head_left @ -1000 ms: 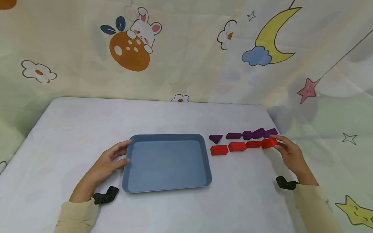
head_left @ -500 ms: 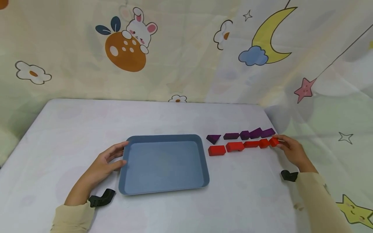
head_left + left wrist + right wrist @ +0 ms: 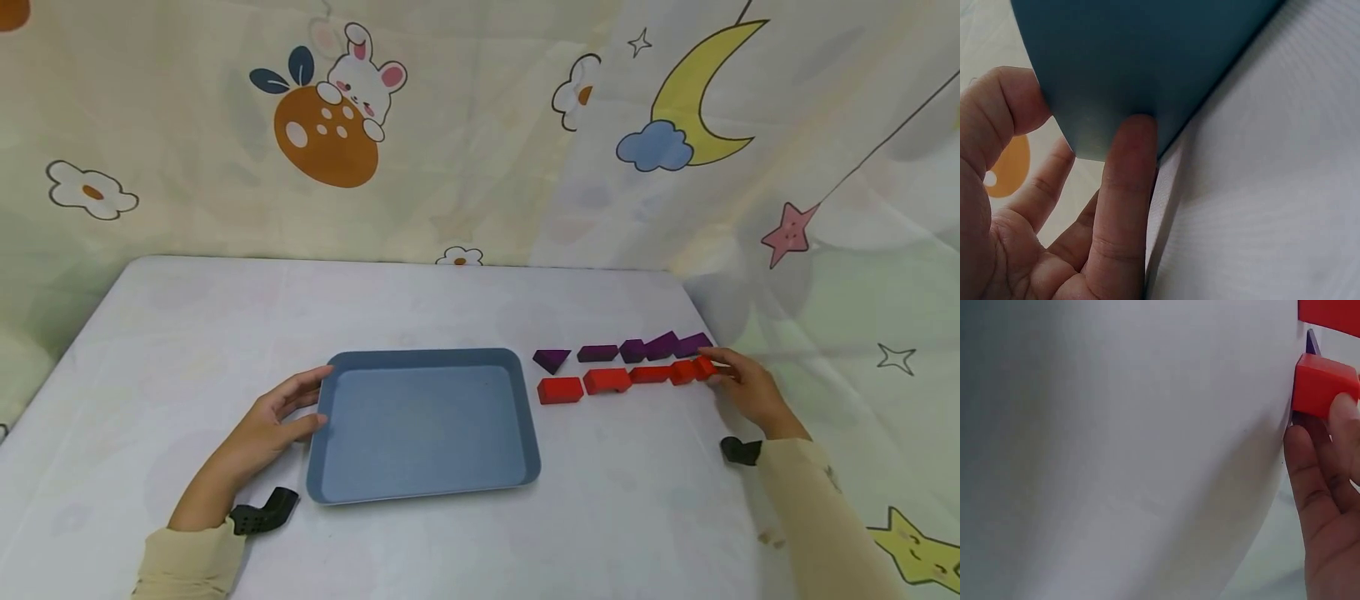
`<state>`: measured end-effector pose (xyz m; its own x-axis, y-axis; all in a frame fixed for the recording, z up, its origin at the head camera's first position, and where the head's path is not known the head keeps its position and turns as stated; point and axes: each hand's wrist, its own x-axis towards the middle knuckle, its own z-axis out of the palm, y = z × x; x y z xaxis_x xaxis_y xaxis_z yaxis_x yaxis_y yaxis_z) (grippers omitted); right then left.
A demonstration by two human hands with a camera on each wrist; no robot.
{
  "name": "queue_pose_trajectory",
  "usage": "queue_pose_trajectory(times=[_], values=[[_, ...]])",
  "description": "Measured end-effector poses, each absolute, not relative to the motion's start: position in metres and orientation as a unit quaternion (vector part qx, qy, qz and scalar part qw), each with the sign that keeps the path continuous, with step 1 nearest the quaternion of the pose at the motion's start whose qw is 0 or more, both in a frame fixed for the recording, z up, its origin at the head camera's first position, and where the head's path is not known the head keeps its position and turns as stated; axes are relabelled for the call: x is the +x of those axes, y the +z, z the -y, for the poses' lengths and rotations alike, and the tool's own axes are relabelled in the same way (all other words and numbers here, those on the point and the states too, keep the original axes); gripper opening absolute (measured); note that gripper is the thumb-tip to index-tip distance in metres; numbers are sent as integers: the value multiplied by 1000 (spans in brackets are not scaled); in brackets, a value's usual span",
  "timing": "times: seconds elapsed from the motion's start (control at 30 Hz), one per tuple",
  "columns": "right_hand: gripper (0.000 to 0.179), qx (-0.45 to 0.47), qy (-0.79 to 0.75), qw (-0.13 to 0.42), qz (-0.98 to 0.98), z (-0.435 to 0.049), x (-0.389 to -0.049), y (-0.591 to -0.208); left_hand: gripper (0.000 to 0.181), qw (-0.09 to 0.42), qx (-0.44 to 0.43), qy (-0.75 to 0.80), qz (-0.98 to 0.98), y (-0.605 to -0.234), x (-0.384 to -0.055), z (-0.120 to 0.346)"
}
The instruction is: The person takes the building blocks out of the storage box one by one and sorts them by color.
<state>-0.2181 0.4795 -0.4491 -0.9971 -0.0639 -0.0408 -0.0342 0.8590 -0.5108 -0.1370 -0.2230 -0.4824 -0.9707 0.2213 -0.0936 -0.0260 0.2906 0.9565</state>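
Note:
My left hand (image 3: 273, 425) holds the left rim of the blue-grey tray (image 3: 423, 433), its thumb at the rim. In the left wrist view, one finger (image 3: 1132, 169) lies against the tray's outer wall (image 3: 1104, 75). At the far right, my right hand (image 3: 756, 396) pinches a small red block (image 3: 703, 367) at the end of a row of red blocks. The right wrist view shows the thumb on that block's near face, with fingers behind it. Next to it sits another small red block (image 3: 682, 372), then a long thin one (image 3: 649, 374), an arched one (image 3: 607, 381) and a rectangular one (image 3: 560, 390).
Behind the red row runs a row of purple blocks, from a triangular one (image 3: 552, 360) to a long one (image 3: 692, 344) near the table's right edge. Both rows stand right of the tray on the white-covered table (image 3: 420, 550). A printed cloth (image 3: 465, 150) hangs behind.
The right hand has moved rightward, then slightly left, bringing the end red block up close to its neighbour. The left hand stays at the tray. The head view has shifted slightly.

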Motion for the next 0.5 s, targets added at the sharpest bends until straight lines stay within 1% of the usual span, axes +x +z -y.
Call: queue_pose_trajectory(times=[0.1, 0.23, 0.37, 0.43, 0.5], values=[[55, -11, -287, 24, -958, -479, -215, -452, 69, 107, 61, 592, -796, -484, -137, 224], [48, 3, -299, 8, -954, -470, -200, -455, 70, 117, 51, 589, -798, -488, -133, 226], [41, 17, -285, -2, -958, -451, -181, -451, 69, 118, 53, 591, -797, -490, -129, 229], [41, 16, -284, -4, -959, -438, -172, -448, 68, 117, 60, 589, -797, -490, -127, 229], [43, -7, -288, -16, -957, -424, -164, -448, 67, 113, 69, 576, -807, -489, -125, 229]])
